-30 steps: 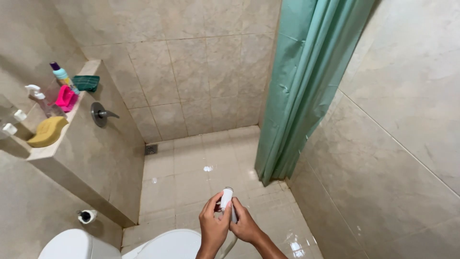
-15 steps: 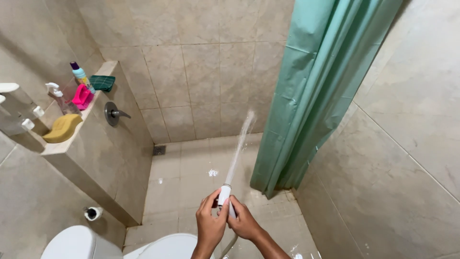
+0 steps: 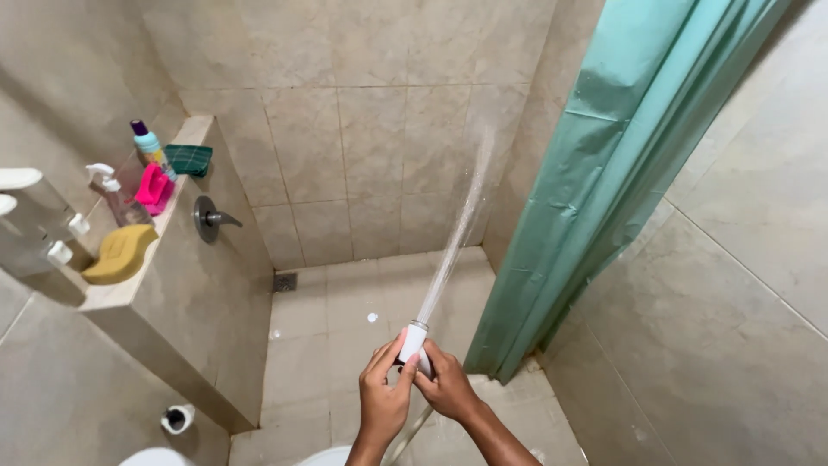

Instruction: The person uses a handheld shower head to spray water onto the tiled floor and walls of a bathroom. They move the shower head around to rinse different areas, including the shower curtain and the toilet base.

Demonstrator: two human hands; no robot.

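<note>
Two hands hold a little white sprayer, and water now shoots out of it.

The sprayer [image 3: 414,343] sits low in the middle, pinched between the left hand [image 3: 384,401] and the right hand [image 3: 446,390], both curled tight around it. A second ago no water came out; now a thin water jet [image 3: 457,237] flies up toward the tiled wall [image 3: 379,129], so the spraying has started. The green curtain [image 3: 604,173] hangs just beside it. On the ledge [image 3: 112,293] stand a bottle [image 3: 147,145], a pink brush [image 3: 153,188] and a yellow sponge [image 3: 119,255].
</note>
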